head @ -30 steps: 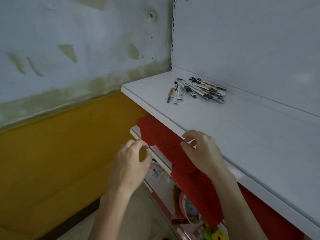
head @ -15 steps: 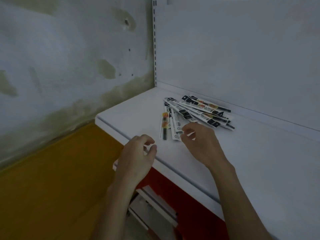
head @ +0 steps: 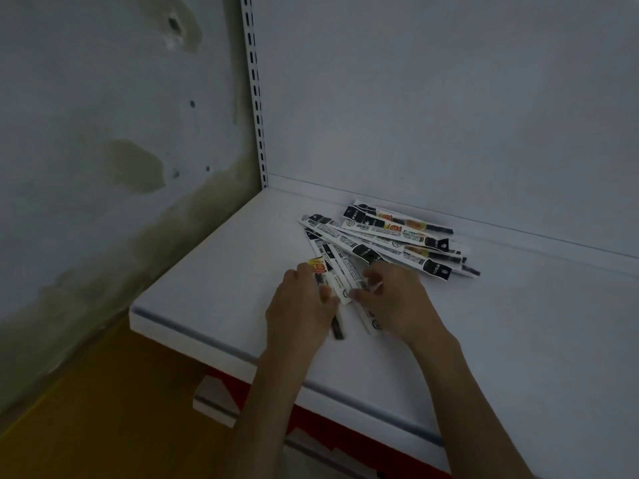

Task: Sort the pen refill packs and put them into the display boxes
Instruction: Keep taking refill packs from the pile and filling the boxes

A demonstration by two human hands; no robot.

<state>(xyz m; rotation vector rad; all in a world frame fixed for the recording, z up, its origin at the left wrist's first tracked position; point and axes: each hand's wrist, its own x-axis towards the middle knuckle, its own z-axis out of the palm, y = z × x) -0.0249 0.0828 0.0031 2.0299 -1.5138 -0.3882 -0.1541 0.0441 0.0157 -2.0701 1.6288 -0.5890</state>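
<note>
Fanning out near the far left corner of the white shelf [head: 207, 288], the pen refill packs [head: 387, 236] lie spread, probably so the types can be told apart. The left hand [head: 299, 305] curls its fingers round the nearest packs, and the right hand [head: 394, 299] pinches one pack's near end. No display boxes show.

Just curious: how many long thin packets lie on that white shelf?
About 9 long white-and-black plastic refill packs: six fanned near the back wall, three in front, held by left hand and right hand. Overlaps may hide more.
</note>
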